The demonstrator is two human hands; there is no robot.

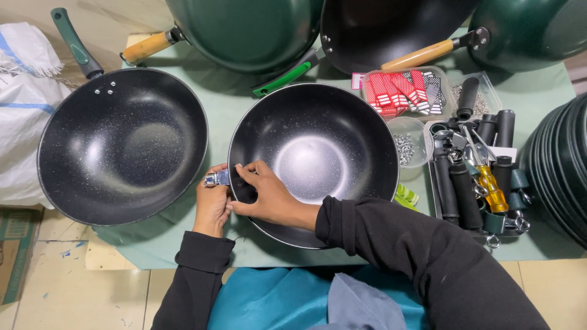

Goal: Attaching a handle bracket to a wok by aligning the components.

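A black speckled wok (318, 153) without a handle lies on the green cloth in front of me. My left hand (211, 201) presses a small metal bracket (217, 178) against the outside of its left rim. My right hand (263, 195) reaches over the rim from inside, fingertips pinched at the same spot opposite the bracket. Both sleeves are black.
A finished wok with a green handle (122, 143) sits to the left. More woks with wooden handles (422, 56) lie at the back. A tray of black handles (465, 189), a yellow screwdriver (489, 183), a tub of screws (405, 146) and red tags (397, 91) stand on the right, stacked pans (562, 165) beyond.
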